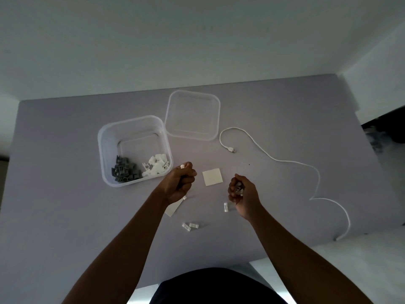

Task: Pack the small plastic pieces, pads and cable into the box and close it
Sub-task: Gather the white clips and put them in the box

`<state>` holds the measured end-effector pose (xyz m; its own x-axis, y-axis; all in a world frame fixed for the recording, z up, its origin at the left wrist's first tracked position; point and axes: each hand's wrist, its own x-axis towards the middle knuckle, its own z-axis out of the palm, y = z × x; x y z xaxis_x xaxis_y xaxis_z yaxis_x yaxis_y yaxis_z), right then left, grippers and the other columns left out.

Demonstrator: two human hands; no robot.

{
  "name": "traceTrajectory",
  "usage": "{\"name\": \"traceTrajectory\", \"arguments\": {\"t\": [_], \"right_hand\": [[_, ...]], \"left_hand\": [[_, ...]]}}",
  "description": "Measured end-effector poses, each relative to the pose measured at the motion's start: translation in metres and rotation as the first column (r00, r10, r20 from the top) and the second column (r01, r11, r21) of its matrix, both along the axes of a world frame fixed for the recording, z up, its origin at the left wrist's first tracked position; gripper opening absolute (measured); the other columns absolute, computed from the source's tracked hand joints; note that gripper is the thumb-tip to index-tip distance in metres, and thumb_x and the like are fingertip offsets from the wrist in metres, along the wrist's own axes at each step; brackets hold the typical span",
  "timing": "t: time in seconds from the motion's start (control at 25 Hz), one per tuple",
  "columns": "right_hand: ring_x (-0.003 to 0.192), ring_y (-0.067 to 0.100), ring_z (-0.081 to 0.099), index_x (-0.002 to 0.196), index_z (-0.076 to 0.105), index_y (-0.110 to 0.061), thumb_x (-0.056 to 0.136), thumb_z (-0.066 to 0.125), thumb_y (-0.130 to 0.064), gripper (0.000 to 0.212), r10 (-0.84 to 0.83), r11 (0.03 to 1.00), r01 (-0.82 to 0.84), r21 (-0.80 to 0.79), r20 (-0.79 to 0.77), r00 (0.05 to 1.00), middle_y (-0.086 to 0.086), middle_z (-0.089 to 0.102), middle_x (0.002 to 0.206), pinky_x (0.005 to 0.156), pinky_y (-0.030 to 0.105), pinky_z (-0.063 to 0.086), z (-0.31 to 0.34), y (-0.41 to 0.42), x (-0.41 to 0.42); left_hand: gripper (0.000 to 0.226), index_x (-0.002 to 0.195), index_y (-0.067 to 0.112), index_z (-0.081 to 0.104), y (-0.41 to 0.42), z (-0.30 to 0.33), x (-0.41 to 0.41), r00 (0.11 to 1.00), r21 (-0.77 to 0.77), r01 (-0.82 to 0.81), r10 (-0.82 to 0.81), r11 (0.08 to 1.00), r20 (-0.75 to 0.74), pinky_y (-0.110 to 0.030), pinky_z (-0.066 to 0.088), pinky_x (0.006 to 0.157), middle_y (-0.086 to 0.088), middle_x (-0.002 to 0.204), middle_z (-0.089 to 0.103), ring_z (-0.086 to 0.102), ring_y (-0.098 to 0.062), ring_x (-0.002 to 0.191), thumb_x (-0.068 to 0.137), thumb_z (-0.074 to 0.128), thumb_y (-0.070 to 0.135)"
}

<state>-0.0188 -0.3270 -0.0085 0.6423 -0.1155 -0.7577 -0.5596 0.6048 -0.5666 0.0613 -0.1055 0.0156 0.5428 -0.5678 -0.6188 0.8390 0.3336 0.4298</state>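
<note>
A clear plastic box (133, 126) stands open at centre left, with grey pieces (125, 172) and white pieces (156, 165) lying in its near side. Its clear lid (192, 115) lies flat behind it to the right. My left hand (182, 183) is fisted just right of the box, with small white pieces showing at the top and bottom of the fist. My right hand (241, 194) is closed on a cluster of small white pieces. A square pad (212, 176) lies between my hands. Another pad (174, 208) is partly hidden under my left wrist. The white cable (285, 161) snakes across the right side.
Loose white pieces lie on the grey table: one (226, 207) beside my right wrist, two more (190, 226) nearer to me. The table's near edge (285, 253) runs close to my body. The cable's far end (336, 238) reaches that edge at right.
</note>
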Motion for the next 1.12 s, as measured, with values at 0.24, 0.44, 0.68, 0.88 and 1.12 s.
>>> {"name": "traceTrajectory", "arguments": {"t": [0.24, 0.44, 0.68, 0.88, 1.12], "right_hand": [[0.042, 0.015, 0.036, 0.054, 0.052, -0.013, 0.095, 0.051, -0.028, 0.044, 0.149, 0.98, -0.16, -0.118, -0.095, 0.984, 0.006, 0.044, 0.053, 0.041, 0.022, 0.023, -0.017, -0.017, -0.016], [0.047, 0.014, 0.044, 0.059, 0.053, -0.012, 0.092, 0.063, -0.029, 0.039, 0.424, 0.596, -0.468, -0.652, -0.239, 0.874, 0.002, 0.052, 0.055, 0.047, 0.024, 0.032, -0.034, -0.018, -0.028], [0.069, 0.011, 0.059, 0.083, 0.062, -0.013, 0.078, 0.079, -0.036, 0.029, 0.543, 0.215, -0.503, -0.837, -0.326, 0.774, -0.004, 0.065, 0.077, 0.063, 0.023, 0.044, -0.065, -0.007, -0.055], [0.08, 0.022, 0.063, 0.092, 0.062, -0.009, 0.088, 0.07, -0.024, 0.018, 0.574, 0.118, -0.404, -0.907, -0.27, 0.773, 0.007, 0.067, 0.09, 0.072, 0.031, 0.049, -0.076, 0.012, -0.071], [0.075, 0.016, 0.059, 0.095, 0.067, -0.004, 0.091, 0.066, -0.017, 0.014, 0.497, 0.343, -0.366, -0.865, -0.164, 0.852, 0.008, 0.068, 0.086, 0.071, 0.026, 0.045, -0.073, 0.028, -0.068]], "left_hand": [[0.031, 0.068, 0.02, 0.035, -0.006, -0.007, 0.0, 0.999, 0.0, -0.009, 0.009, 1.0, -0.037, -0.015, 0.015, 0.033, 0.007, 0.06, 0.033, 0.026, -0.001, 0.038, 0.092, 0.041, 0.0], [0.026, 0.073, 0.02, 0.037, -0.013, -0.002, 0.002, 1.0, -0.053, -0.003, 0.003, 0.999, -0.01, -0.014, 0.022, 0.031, 0.007, 0.062, 0.033, 0.027, -0.002, 0.039, 0.088, 0.039, 0.0], [0.013, 0.071, 0.012, 0.039, -0.012, 0.005, -0.001, 1.0, -0.132, 0.009, -0.011, 0.991, -0.009, -0.019, 0.016, 0.033, 0.002, 0.066, 0.029, 0.016, -0.007, 0.045, 0.071, 0.035, 0.0], [0.017, 0.068, 0.013, 0.041, 0.0, 0.001, -0.014, 0.996, 0.022, 0.071, -0.072, 0.997, 0.044, -0.021, 0.015, 0.037, 0.0, 0.069, 0.035, 0.017, -0.009, 0.045, 0.067, 0.034, -0.002], [0.052, 0.059, 0.015, 0.028, 0.012, 0.001, -0.023, 0.995, 0.219, 0.09, -0.097, 0.971, 0.021, -0.021, 0.01, 0.041, -0.001, 0.059, 0.018, 0.012, -0.012, 0.043, 0.092, 0.047, 0.05]]}}
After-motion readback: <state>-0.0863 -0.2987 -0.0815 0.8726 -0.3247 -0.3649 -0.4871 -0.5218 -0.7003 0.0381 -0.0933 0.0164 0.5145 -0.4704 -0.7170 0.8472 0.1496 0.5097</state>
